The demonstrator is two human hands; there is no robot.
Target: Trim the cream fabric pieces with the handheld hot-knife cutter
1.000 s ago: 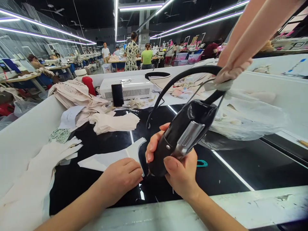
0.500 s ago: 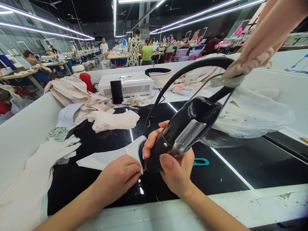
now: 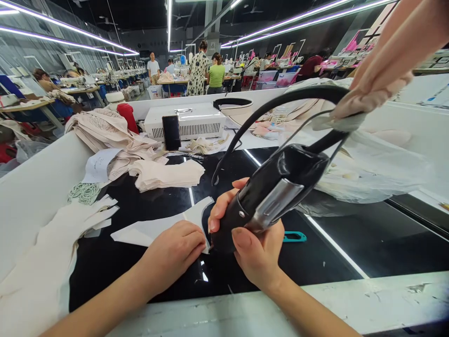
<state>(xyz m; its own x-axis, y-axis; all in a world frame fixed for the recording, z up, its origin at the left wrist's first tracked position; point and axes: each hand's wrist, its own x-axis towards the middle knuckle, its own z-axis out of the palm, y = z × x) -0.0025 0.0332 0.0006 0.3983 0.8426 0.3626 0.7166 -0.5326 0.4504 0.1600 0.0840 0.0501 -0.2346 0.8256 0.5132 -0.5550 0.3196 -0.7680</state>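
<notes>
A black handheld tool (image 3: 270, 192) with a silver lever leans across the middle of the view, its cable rising to a tied pink cloth (image 3: 375, 96). Wrapped round its lower body is my right hand (image 3: 257, 250). The tool's tip is at the right edge of a white fabric piece (image 3: 150, 230), which lies on the black glossy surface (image 3: 336, 267). My left hand (image 3: 178, 248) has its fingers pressed together on that edge, close to the tip. What lies under the left fingertips is partly hidden.
Stacked cream fabric pieces (image 3: 168, 175) and a larger pile (image 3: 38, 257) lie left. Behind stand a phone (image 3: 171, 133) and a white vented box (image 3: 201, 121). A teal cutter (image 3: 295, 237) and a plastic bag (image 3: 379, 168) are right. People work at far tables.
The tool's upper end and the hanging cloth appear slightly further right and lower. Both hands keep nearly the same place and hold.
</notes>
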